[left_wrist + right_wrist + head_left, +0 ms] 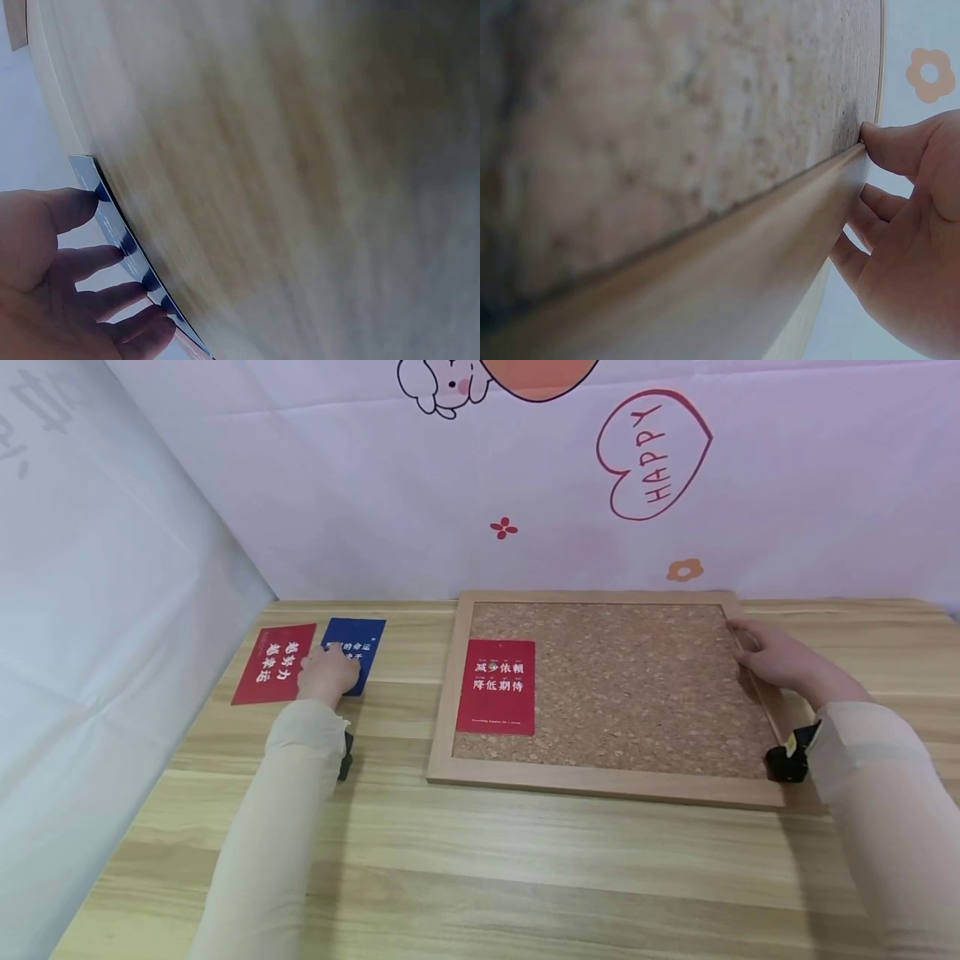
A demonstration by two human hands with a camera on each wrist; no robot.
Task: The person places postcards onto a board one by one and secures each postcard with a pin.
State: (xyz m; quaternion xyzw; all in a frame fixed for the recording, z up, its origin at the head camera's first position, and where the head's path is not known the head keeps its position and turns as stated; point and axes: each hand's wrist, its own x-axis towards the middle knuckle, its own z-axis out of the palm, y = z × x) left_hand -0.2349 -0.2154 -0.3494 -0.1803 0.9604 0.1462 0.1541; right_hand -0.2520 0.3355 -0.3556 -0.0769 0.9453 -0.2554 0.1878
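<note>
In the head view, my left hand [328, 675] reaches over a blue card [366, 631] with white writing, at the left of the table. The left wrist view shows the thumb and fingers [112, 253] spread, their tips touching the top of the blue card [90, 174]. My right hand [782, 658] holds the right edge of a wood-framed cork board [637, 693]. From the right wrist, its thumb [892, 146] is on top of the frame [780, 225] and the other fingers lie against the outer side. A red card [497, 708] with white writing lies on the board's left part.
Another red card [272, 667] lies just left of the blue one, near the table's left edge. The wooden table [480, 860] meets a printed white cloth [360, 485] behind and a plain one [97, 652] at the left. Black wrist cameras [787, 764] sit below both hands.
</note>
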